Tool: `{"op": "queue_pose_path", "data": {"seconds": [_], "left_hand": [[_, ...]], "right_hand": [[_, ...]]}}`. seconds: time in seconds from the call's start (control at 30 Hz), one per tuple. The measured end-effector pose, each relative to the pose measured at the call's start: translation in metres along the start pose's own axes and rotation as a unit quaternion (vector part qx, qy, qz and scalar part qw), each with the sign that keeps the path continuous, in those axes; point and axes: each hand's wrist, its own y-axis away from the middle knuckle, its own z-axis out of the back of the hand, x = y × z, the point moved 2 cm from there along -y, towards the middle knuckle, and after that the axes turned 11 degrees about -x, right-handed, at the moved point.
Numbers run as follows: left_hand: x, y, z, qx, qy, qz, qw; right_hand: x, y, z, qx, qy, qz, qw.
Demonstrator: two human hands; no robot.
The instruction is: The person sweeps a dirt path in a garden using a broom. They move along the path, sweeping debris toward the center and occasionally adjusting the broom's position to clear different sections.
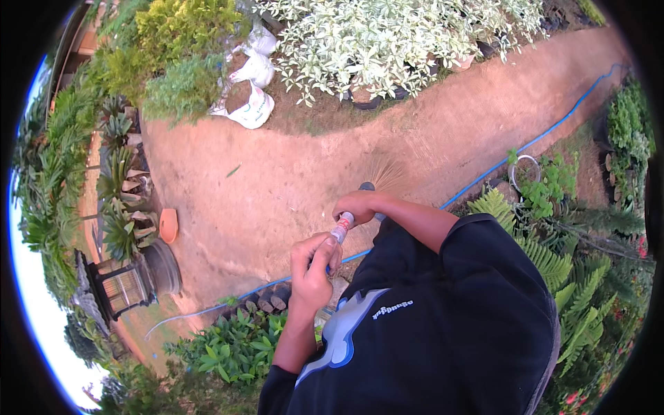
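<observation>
Both my hands grip the handle of a stick broom point(341, 228), which slants away from my body over a bare earth path. My left hand point(314, 262) is wrapped around the upper end of the handle, thumb laid along it. Further down, my right hand point(357, 205) closes around the handle close to a dark collar point(367, 185). Beyond that collar the thin tan bristles point(386, 172) fan out low over the path; they look blurred. A single green leaf point(233, 170) lies on the earth, left of the bristles.
A blue hose point(477, 180) runs along the path's near edge. White sacks point(254, 106) and variegated shrubs point(363, 46) line the far edge. At left stand an orange pot point(168, 225) and a dark round pot point(162, 267). Ferns point(544, 267) grow at right.
</observation>
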Motion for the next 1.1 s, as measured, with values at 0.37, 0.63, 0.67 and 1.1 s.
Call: {"op": "queue_pose_path", "data": {"seconds": [0.37,0.63,0.67,1.1], "left_hand": [[-0.046,-0.009,0.017,0.262,0.111,-0.236,0.929],[0.102,-0.024,0.011,-0.182,0.341,-0.021,0.922],[0.091,-0.015,0.003,-0.153,0.257,-0.054,0.953],[-0.068,-0.024,-0.036,0.16,-0.05,-0.367,0.915]], "right_hand": [[0.072,0.022,0.061,0.106,0.012,-0.047,0.993],[-0.075,0.032,0.023,0.219,-0.026,-0.124,0.968],[-0.068,0.018,0.014,0.251,0.021,-0.113,0.961],[0.056,0.002,0.072,-0.096,-0.095,0.056,0.989]]}}
